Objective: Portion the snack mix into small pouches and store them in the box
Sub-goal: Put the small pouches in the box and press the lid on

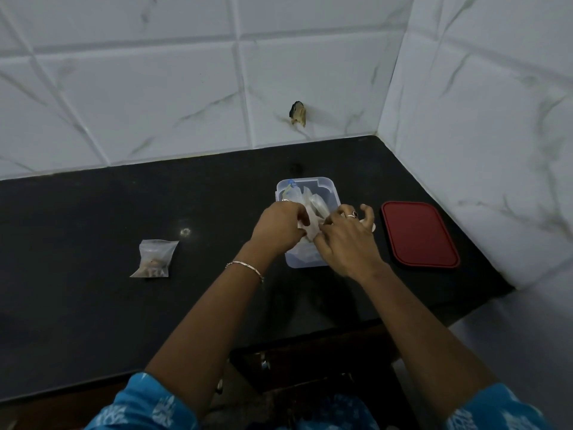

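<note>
Pouch [311, 233] above the clear box [325, 184], pinched between curled left hand [280, 226] and right hand [347, 240]; red lid [418, 234] right, filled bag [153, 259] left.

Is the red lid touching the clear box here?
Apart. The head view shows a strip of dark counter between the red lid and the clear box; the lid lies flat to the box's right.

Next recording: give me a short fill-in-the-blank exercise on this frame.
1. The lid beside the box is ____.
2. One filled pouch lies alone on the ____ countertop.
3. The left hand and right hand pinch a clear pouch above the open plastic ____.
Missing: red; black; box.
</note>
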A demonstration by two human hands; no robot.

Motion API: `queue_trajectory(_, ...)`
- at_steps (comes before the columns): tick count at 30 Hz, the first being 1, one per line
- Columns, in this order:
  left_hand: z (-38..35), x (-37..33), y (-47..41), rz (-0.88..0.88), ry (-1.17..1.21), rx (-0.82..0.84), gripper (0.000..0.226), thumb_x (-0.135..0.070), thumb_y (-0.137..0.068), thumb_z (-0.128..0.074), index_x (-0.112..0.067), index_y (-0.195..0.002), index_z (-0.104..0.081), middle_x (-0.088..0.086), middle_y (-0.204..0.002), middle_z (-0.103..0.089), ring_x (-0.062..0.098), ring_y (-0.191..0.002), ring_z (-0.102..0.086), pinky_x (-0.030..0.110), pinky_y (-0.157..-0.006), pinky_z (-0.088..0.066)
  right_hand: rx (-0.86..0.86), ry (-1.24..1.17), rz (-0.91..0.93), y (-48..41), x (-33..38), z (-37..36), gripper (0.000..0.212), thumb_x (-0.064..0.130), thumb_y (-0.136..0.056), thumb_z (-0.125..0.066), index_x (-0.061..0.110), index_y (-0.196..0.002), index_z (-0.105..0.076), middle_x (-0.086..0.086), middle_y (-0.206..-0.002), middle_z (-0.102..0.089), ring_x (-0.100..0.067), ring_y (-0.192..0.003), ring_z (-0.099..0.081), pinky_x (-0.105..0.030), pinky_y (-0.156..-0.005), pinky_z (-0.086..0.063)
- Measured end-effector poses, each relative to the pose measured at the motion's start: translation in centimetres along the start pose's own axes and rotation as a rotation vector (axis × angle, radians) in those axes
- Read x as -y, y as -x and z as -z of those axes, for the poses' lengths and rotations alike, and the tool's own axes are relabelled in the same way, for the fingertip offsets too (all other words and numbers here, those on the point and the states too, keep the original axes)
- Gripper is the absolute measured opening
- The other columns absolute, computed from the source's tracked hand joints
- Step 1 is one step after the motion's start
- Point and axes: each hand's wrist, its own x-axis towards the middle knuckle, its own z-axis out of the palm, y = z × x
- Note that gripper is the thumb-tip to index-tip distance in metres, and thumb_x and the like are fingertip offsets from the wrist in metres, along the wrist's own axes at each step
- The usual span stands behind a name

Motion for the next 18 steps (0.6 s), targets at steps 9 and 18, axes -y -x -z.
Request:
queue_trajectory(9,1.0,1.3,0.5,0.009,0.166,-0.075,0.013,-0.014,-0.083,-0.072,-0.023,-0.092,-0.075,0.002,-0.106,-0.061,0.012,-0.085,-0.063,0.028,-0.086,-0.053,-0.196,-0.108,-0.089,-0.4,0.4,0.1,0.030,0.031,-0.091,-0.043,0.024,-0.110,-0.066,0.006,-0.106,-0.065,-0.015,-0.108,-0.054,-0.038,-0.097,-0.018)
queue_trajectory(18,3.7,11.0,5.6,0.402,0.518,-0.474,0.019,-0.014,-0.090,-0.065,-0.016,-0.108,-0.063,-0.003,-0.102,-0.064,0.003,-0.082,-0.057,0.013,-0.070,-0.046,-0.256,-0.377,0.291,-3.2,10.2,1.7,0.035,0.024,-0.090,-0.052,0.019,-0.125,-0.057,0.000,-0.122,-0.056,-0.013,-0.108,-0.054,-0.027,-0.088,-0.047)
